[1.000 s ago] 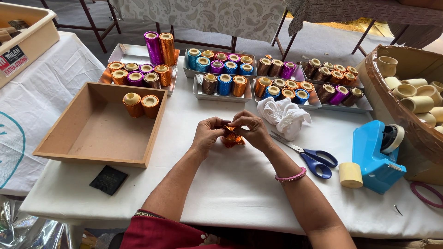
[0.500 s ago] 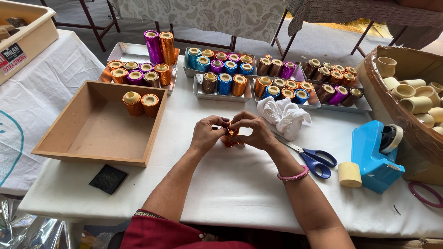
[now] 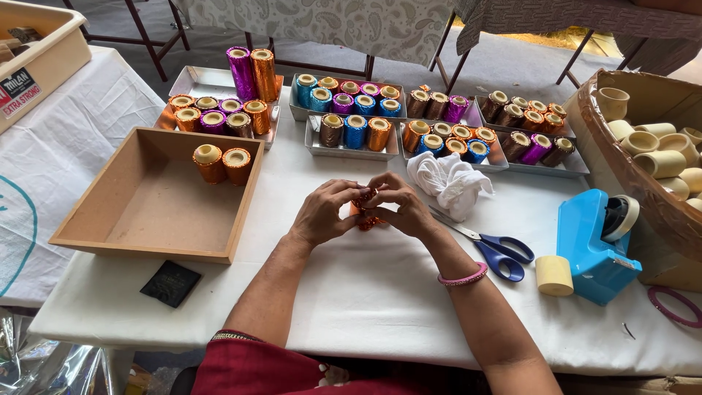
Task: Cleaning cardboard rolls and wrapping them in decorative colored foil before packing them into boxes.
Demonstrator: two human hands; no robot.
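Hands meet over the middle of the table [image 3: 351, 292]: the left hand [image 3: 325, 213] and right hand [image 3: 402, 208] both curl their fingers tightly around one small orange foil piece [image 3: 365, 208], which shows only between the fingertips, just above the white cloth; its exact shape cannot be told. One pink bangle [image 3: 462, 277] sits on the right wrist.

Toward the left edge lies one brown box [image 3: 146, 219] with two orange-wrapped cups [image 3: 223, 164] in its far corner. One black square [image 3: 170, 283] lies near the front-left corner of the table.

Along the far edge stand five metal trays [image 3: 351, 150] of foil-wrapped cups. The far-left tray carries six short ones plus two tall rolls [image 3: 252, 73], one purple and one orange. The small middle tray holds three: brown, blue, orange. The counts in the other trays cannot be made out surely.

Just right of the hands lies one crumpled white cloth [image 3: 447, 183], and beside it one pair of blue scissors [image 3: 497, 252]. Nearer the right edge stand one blue tape dispenser [image 3: 592, 245] and one plain cream cup [image 3: 553, 276], touching it or nearly so. One basket [image 3: 629, 183] of bare cream cups sits at the far-right corner
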